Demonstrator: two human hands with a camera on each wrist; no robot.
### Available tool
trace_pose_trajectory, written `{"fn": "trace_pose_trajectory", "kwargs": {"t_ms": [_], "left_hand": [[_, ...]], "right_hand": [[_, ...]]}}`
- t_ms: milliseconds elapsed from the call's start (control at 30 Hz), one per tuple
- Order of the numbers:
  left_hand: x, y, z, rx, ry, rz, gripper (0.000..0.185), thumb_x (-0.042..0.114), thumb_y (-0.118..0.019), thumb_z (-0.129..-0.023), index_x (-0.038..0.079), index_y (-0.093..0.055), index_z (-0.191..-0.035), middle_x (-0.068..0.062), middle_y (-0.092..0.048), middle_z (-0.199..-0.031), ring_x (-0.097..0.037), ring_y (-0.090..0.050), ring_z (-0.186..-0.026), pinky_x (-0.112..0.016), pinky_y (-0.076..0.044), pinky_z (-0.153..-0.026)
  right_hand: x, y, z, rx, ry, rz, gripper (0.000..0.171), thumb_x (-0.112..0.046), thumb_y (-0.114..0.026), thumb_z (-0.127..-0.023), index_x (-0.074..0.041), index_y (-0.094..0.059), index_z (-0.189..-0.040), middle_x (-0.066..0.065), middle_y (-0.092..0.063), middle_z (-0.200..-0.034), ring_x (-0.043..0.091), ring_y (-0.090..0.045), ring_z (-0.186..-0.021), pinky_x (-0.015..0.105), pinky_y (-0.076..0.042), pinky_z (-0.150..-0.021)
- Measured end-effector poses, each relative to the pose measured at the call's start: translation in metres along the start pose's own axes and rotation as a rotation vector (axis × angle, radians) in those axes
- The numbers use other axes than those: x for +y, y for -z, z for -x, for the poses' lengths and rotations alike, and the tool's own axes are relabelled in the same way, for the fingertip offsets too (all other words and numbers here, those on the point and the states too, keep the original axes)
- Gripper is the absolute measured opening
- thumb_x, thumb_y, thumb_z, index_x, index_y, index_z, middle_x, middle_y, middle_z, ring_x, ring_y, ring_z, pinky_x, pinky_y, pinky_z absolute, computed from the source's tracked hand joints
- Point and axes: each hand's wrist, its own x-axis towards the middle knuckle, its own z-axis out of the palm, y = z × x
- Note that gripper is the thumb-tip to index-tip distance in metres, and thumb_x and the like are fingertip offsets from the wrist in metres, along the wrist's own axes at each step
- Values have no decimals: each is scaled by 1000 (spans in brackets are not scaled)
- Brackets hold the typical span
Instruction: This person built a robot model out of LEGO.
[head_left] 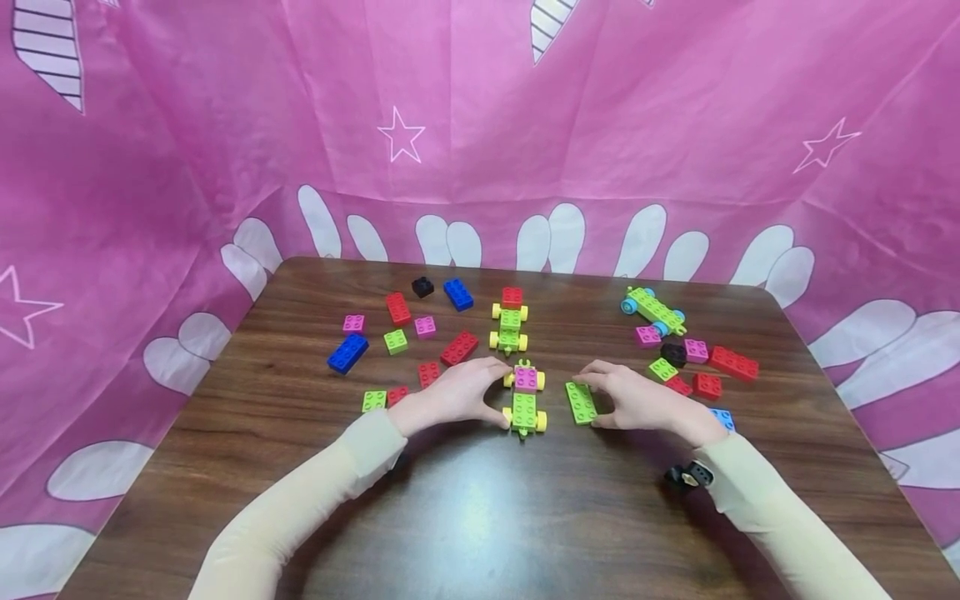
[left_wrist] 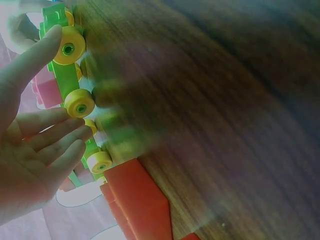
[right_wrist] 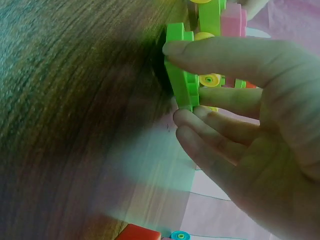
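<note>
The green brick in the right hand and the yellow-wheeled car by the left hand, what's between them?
Only bare wood tabletop lies between the green brick and the yellow-wheeled car; the head view shows this narrow gap.

Left hand (left_wrist: 30,150) fingers touch the green yellow-wheeled car (left_wrist: 70,85) beside a red brick (left_wrist: 137,202).
</note>
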Motion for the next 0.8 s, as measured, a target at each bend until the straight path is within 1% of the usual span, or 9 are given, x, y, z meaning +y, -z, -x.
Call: {"fn": "trace_pose_trajectory", "kwargs": {"t_ms": [200, 300, 533, 800], "left_hand": [[-1, -1, 0, 1, -4, 9, 85, 48, -83, -76, 3, -52, -141, -10, -58, -142, -23, -54, -134, -39, -46, -111], [-2, -1, -1, 6, -8, 18, 85, 47, -83, -76, 3, -52, -141, -11, -57, -143, -24, -53, -134, -39, -45, -112], [-2, -3, 0, 14, -12, 15, 86, 48, -83, -75, 3, -52, -141, -11, -58, -142, -24, -53, -134, -39, -46, -112], [-2, -1, 0, 16, -14, 18, 86, 47, -83, -75, 2, -52, -141, -12, -57, -143, -25, -53, -134, -39, -45, -112]], "right_hand": [[-2, 2, 1, 44, -10, -8, 58, -22, -81, -79, -4, -61, -131, 12, -61, -124, 27, -63, -112, 48, -56, -94], [-3, 4, 0, 85, -12, -18, 60, -25, -82, -79, -6, -61, -132, 9, -61, -125, 26, -63, -113, 48, -56, -96], [-5, 11, -5, 169, 30, -12, 64, -27, -83, -78, -8, -59, -135, 7, -60, -126, 22, -62, -113, 45, -57, -94], [-13, 15, -14, 218, 98, -28, 64, -28, -82, -79, -9, -58, -136, 5, -60, -127, 22, -62, -112, 42, -57, -92]]}}
